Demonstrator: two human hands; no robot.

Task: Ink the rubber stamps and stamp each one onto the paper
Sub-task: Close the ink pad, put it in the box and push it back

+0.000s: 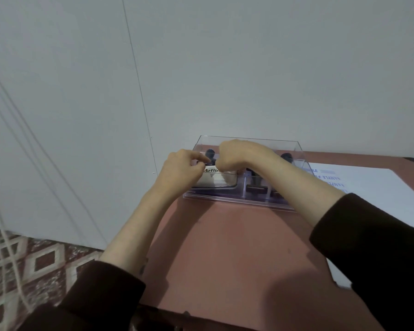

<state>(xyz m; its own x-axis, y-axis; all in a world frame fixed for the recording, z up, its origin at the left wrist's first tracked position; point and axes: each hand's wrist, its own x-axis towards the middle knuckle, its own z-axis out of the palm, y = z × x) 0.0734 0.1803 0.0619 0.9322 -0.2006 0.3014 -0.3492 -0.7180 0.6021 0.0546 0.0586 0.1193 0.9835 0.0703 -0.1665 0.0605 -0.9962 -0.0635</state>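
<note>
A clear plastic box (227, 199) stands at the table's far edge against the wall. In its left compartment lies an ink pad (216, 180) with a white label and a dark case. Both of my hands meet over its far edge. My left hand (180, 171) pinches it from the left, and my right hand (240, 156) curls over it from the right. Dark-handled rubber stamps sit in the other compartments: one stamp (256, 188) stands in the middle, and another stamp's knob (286, 156) shows behind my right forearm. White paper (382, 189) with blue stamped text lies to the right.
The reddish-brown table (225, 247) reaches from the box to my body. A pale wall (225, 68) rises right behind the box. A patterned floor (34, 263) and thin hanging cords (10, 247) are at the left, past the table's edge.
</note>
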